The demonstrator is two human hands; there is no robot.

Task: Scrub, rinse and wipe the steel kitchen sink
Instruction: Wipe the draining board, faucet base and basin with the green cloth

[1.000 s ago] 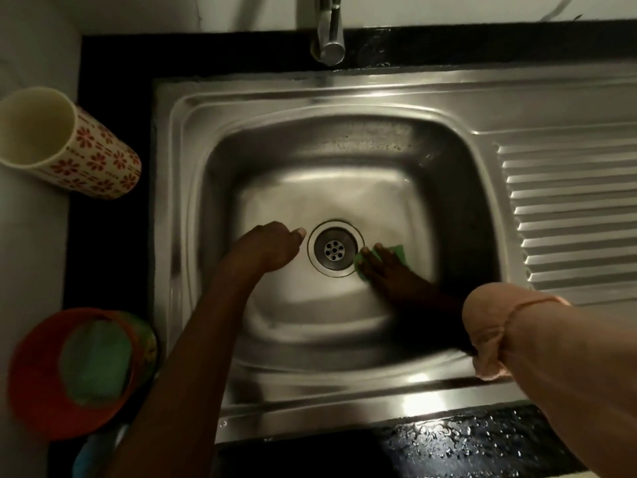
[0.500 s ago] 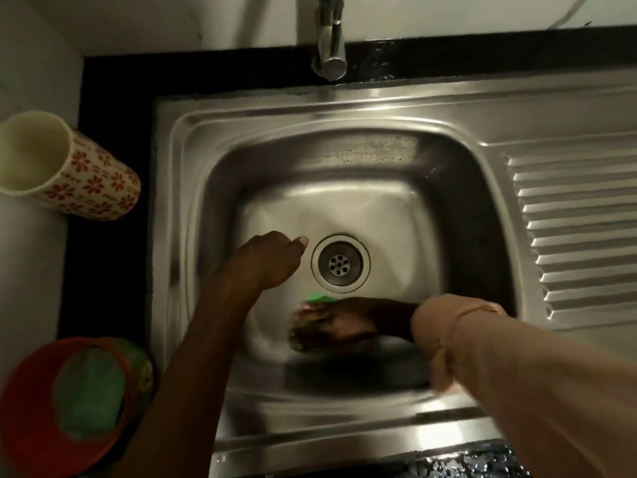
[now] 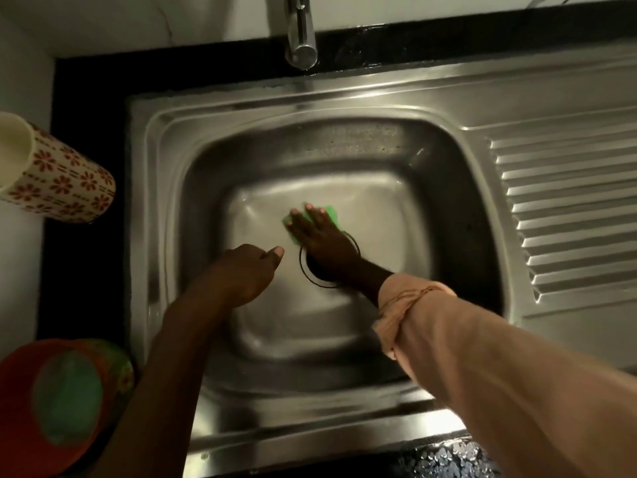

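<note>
Looking down into the steel sink (image 3: 458, 188), I see the green scrub pad (image 3: 329, 215) flat on the basin floor just beyond the drain (image 3: 306, 270). My right hand (image 3: 324, 241) presses it with straight, spread fingers; my left hand (image 3: 248, 274), loosely curled and empty, rests beside the drain, so the right one does the scrubbing.

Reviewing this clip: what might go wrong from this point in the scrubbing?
1. The right hand presses the green scrub pad with flat fingers, no curled grip, so it may slip on the wet basin floor.
2. The right wrist covers the drain; that ring may get skipped.
3. The left hand rests in the scrubbing path.
</note>
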